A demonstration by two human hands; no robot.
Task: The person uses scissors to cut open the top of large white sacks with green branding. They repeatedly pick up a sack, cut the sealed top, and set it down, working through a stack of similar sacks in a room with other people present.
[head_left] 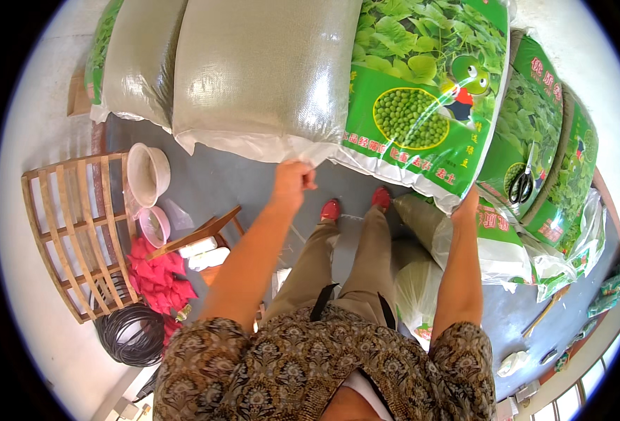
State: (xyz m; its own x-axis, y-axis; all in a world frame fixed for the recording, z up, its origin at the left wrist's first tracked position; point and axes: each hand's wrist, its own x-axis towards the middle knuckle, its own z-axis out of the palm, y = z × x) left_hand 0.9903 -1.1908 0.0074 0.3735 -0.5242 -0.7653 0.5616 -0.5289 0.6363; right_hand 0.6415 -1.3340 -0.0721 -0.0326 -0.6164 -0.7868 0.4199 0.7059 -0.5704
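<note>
A big, full woven sack [268, 70] fills the top middle, plain tan on its left part. Its right part is a green printed panel [422, 70] with leaves, a bowl of green beans and a cartoon figure. My left hand [296, 179] is closed on the loose whitish hem at the near edge of the tan part. At the near right corner of the printed panel, my right hand [467, 205] grips the sack's edge, its fingers partly hidden. To the right of that hand, black-handled scissors [521, 184] lie on another green sack [527, 126].
More filled sacks [141, 56] stand at the upper left and on the right. At left are a wooden slatted frame [78, 231], a white basin [148, 174], a pink basin [154, 226], red cloth [159, 277] and a black hose coil [129, 335]. A wooden stool [201, 235] lies tilted.
</note>
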